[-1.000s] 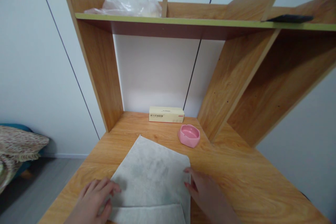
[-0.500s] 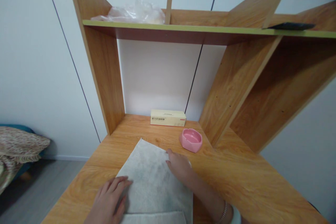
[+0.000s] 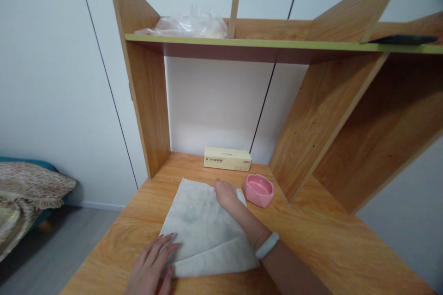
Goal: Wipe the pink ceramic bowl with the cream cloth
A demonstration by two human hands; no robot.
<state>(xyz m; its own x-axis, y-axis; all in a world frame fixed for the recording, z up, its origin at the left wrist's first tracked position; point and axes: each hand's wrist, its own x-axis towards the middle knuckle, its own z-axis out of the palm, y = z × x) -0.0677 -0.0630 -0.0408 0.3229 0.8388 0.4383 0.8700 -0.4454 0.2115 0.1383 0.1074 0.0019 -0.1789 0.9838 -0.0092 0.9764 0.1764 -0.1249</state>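
- Step in hand, our read: we're adjusting the grey cloth point(image 3: 197, 216) by its far edge. It lies on the desk point(image 3: 311, 249), inboard of the left edge.
- Right hand point(image 3: 226, 195): curled, looks pinched on the cloth's far edge, just beside the pink dish point(image 3: 255, 197).
- Left hand point(image 3: 152, 262): fingers spread on the cloth's near-left corner, gripping nothing.
- Next move calls for a steady left hand and light right pull, clear of the dish.
- Right thumb mostly hidden; near strip: fold or seam, can't tell. Desk's front edge is out of frame.
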